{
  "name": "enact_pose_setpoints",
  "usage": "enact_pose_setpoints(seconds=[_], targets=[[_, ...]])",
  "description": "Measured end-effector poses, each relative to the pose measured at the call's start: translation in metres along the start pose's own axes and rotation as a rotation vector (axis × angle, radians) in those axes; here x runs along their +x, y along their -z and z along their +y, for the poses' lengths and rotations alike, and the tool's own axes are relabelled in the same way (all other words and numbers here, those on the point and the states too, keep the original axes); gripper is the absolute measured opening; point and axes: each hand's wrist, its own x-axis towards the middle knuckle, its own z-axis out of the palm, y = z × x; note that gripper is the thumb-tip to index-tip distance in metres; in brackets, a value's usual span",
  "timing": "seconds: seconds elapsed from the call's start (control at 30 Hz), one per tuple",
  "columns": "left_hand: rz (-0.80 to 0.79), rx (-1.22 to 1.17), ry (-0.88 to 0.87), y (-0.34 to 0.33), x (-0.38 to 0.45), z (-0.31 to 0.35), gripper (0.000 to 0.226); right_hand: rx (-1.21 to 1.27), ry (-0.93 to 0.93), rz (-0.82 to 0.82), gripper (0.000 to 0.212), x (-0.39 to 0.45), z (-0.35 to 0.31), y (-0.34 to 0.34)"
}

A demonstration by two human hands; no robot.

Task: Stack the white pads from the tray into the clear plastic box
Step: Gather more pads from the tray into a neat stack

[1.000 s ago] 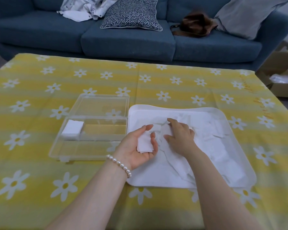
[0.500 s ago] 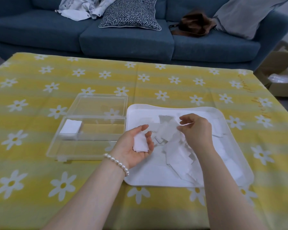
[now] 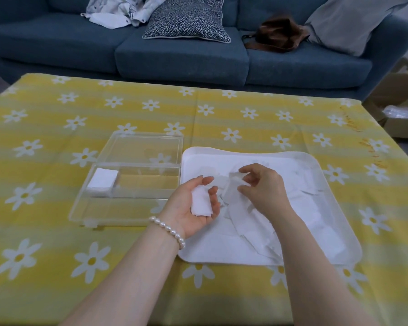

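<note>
A white tray (image 3: 311,158) on the yellow daisy tablecloth holds several loose white pads (image 3: 316,208). To its left lies the clear plastic box (image 3: 127,208), lid folded open behind it, with a short stack of pads (image 3: 103,180) in its left end. My left hand (image 3: 193,208) is palm up over the tray's left edge, fingers curled round a small stack of pads (image 3: 201,202). My right hand (image 3: 262,184) hovers just right of it and pinches one pad (image 3: 233,184) between thumb and fingertips.
The table (image 3: 57,255) fills the foreground under the yellow cloth. A blue sofa (image 3: 181,57) runs along its far side with cushions, clothes and a brown bag (image 3: 276,35). Cardboard boxes (image 3: 400,114) stand on the floor at the right.
My right hand lifted off the pile in the tray with one pad and brought it left toward my left hand. The left hand kept its small stack and barely moved.
</note>
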Motion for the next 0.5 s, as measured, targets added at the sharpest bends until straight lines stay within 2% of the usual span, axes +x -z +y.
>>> enact_pose_setpoints(seconds=[0.1,0.17,0.2,0.23,0.3,0.37,0.4,0.5], targets=[[0.007,0.024,-0.011,0.0,0.001,0.001,0.021,0.149,0.014,0.196,0.034,0.0,-0.009,0.01],[0.009,0.016,-0.023,0.0,0.002,0.002,0.022,0.396,0.055,0.295,0.034,-0.001,-0.018,0.024],[0.005,0.012,-0.023,0.0,0.002,0.002,0.022,0.539,0.069,0.288,0.033,-0.003,-0.022,0.031],[-0.005,0.01,-0.016,-0.001,0.001,0.001,0.023,0.668,0.069,0.23,0.031,-0.006,-0.026,0.037],[-0.055,0.012,0.016,-0.003,0.0,-0.002,0.026,0.803,0.036,-0.001,0.024,-0.014,-0.033,0.04],[-0.135,0.051,0.063,-0.006,-0.003,-0.006,0.033,0.766,0.017,-0.22,0.022,-0.021,-0.039,0.037],[-0.172,0.084,0.087,-0.007,-0.004,-0.008,0.038,0.706,0.02,-0.277,0.025,-0.024,-0.041,0.034],[-0.259,0.151,0.146,-0.01,-0.006,-0.013,0.049,0.548,0.033,-0.317,0.027,-0.028,-0.047,0.024]])
